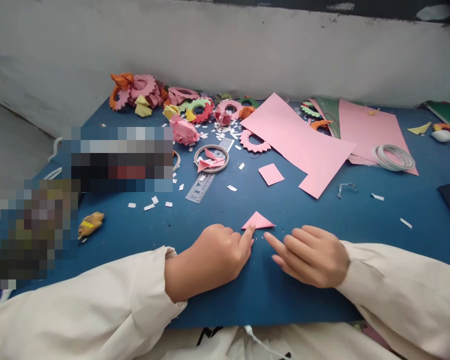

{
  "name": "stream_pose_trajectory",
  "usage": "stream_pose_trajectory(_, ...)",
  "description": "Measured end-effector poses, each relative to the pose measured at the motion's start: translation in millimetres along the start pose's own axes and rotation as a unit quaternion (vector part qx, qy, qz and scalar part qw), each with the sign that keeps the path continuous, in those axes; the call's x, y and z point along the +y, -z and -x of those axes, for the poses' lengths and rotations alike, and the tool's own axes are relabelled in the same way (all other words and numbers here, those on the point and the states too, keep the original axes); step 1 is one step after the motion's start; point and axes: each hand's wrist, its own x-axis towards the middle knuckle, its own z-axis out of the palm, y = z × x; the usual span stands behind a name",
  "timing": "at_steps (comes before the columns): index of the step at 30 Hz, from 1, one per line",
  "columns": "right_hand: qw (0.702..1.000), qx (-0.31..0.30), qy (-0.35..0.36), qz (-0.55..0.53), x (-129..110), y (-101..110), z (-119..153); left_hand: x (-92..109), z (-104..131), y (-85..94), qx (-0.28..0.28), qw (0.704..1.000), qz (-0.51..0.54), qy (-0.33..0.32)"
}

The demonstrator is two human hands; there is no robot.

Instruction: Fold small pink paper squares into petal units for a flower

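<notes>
A small pink sheet folded into a paper triangle (258, 220) lies flat on the blue table. My left hand (215, 252) presses its lower edge down with the index fingertip, the other fingers curled in. Just right of it, my right hand (309, 255) hovers with its index finger stretched toward the triangle's lower edge and the rest loosely bent, holding nothing. Behind the triangle rests a pink paper square (271, 174). To the left, a tape roll (195, 161) with folded pink pieces inside sits on a clear ruler (200, 188).
Large pink sheets (296, 137) lie at the back right, with stacked tape rolls (393, 157) on one. Folded paper rings (142, 89) pile along the wall. White scraps (149, 206) are scattered about. A brown-yellow object (91, 225) lies left, near a pixelated area.
</notes>
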Motion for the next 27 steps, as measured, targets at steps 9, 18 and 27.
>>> stream_pose_trajectory(9, 0.997, -0.05, 0.008, -0.054, 24, -20, -17, -2, 4, 2.1, -0.041, 0.999, -0.002, -0.026)
stream_pose_trajectory(18, 0.997, -0.05, -0.003, -0.064, 26, -21, -18, -2, 2, 3.3, -0.065, 0.997, -0.023, -0.03)
stream_pose_trajectory(27, 0.998, -0.024, -0.01, -0.052, 25, -22, -18, -1, 3, 3.6, -0.009, 0.999, -0.05, -0.002)
